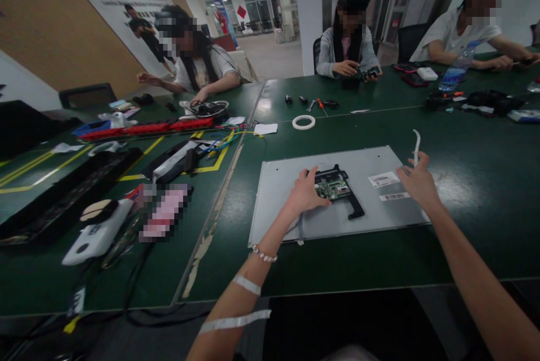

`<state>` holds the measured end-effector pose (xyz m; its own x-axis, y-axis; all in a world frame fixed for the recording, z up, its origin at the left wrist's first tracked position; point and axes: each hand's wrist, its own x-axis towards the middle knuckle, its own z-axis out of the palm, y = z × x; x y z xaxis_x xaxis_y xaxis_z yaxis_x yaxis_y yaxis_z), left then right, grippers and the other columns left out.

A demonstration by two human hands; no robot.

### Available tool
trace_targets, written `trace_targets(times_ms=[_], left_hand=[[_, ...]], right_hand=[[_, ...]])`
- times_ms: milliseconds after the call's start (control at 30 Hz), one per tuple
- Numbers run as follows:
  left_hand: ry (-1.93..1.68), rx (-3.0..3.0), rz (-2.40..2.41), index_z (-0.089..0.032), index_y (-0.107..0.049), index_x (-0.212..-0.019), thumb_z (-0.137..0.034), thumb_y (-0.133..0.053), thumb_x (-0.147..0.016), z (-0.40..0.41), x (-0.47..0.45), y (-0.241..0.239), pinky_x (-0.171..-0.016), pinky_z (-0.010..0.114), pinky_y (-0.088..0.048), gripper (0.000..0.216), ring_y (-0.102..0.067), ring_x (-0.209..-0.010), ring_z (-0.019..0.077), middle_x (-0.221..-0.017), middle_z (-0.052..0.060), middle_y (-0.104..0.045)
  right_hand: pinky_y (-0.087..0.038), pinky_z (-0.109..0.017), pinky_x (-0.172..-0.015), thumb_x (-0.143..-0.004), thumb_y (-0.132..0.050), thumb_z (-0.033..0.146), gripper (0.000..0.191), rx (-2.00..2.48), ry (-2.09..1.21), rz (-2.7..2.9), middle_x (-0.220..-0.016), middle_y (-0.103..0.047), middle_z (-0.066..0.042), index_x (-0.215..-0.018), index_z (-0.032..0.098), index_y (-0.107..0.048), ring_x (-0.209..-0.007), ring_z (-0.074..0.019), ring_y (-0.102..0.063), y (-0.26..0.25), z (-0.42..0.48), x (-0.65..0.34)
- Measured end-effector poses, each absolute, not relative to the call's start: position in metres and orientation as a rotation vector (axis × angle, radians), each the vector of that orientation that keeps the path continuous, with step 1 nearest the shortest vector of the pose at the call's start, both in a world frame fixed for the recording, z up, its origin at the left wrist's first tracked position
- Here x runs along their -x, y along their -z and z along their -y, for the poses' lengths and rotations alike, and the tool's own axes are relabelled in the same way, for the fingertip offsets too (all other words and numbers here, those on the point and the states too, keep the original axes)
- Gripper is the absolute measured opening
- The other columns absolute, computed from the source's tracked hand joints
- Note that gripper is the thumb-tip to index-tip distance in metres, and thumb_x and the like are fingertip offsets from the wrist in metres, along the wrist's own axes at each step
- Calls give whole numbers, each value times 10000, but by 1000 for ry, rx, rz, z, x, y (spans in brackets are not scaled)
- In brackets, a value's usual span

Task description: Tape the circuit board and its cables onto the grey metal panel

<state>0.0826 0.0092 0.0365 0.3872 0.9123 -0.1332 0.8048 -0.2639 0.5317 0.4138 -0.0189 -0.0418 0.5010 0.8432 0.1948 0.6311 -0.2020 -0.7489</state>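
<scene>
A green circuit board in a black plastic frame lies on a flat grey metal panel in front of me. My left hand grips the board's left end, thumb on the near side and fingers on the far side. Between the fingertips of my right hand, a short strip of white tape sticks upward. This hand is over the panel's right edge, beside two white labels. Two more tape strips cling to my left forearm. A thin grey cable shows below my left wrist.
Beyond the panel lie a roll of white tape, an orange screwdriver and small tools. To the left are a long black tray, a white device, a phone and cables. Several people sit across the green table.
</scene>
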Motion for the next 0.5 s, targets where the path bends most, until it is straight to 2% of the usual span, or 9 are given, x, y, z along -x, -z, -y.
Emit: trace_targets(times_ms=[133,267,400,500], left_hand=[[-176,-2195,-1541,-223,-201,-1459,-505,-779,-497,-10,-84,-36,-987,560,-339,1157,-351,-1260,451,-1471,169,-270],[-173,-2233,-1521,-232,-179,-1466,-539,-750,-521,-9,-84,-34,-992,553,-332,1146,-341,-1262,438,-1486,144,-265],[-168,-2218,-1449,-214,-138,-1477,-507,-758,-511,-11,-79,-32,-1002,585,-302,1185,-296,-1292,465,-1515,165,-212],[-174,-2217,-1315,-198,-113,-1480,-457,-775,-485,-15,-72,-32,-1056,600,-219,1223,-245,-1339,452,-1520,182,-199]], right_hand=[[-490,-399,-879,-765,-572,387,733,1922,-333,1220,-1293,-496,-189,-1381,172,-238,-1053,-287,-599,41,19,-413],[-487,-412,-890,-767,-570,382,728,1923,-328,1235,-1288,-498,-190,-1382,169,-244,-1057,-290,-596,41,19,-413],[-482,-432,-901,-776,-559,391,728,1936,-331,1233,-1296,-493,-190,-1391,177,-232,-1057,-291,-597,41,19,-413],[-483,-442,-902,-779,-554,397,730,1939,-332,1234,-1301,-495,-178,-1396,187,-225,-1061,-293,-595,40,20,-413]])
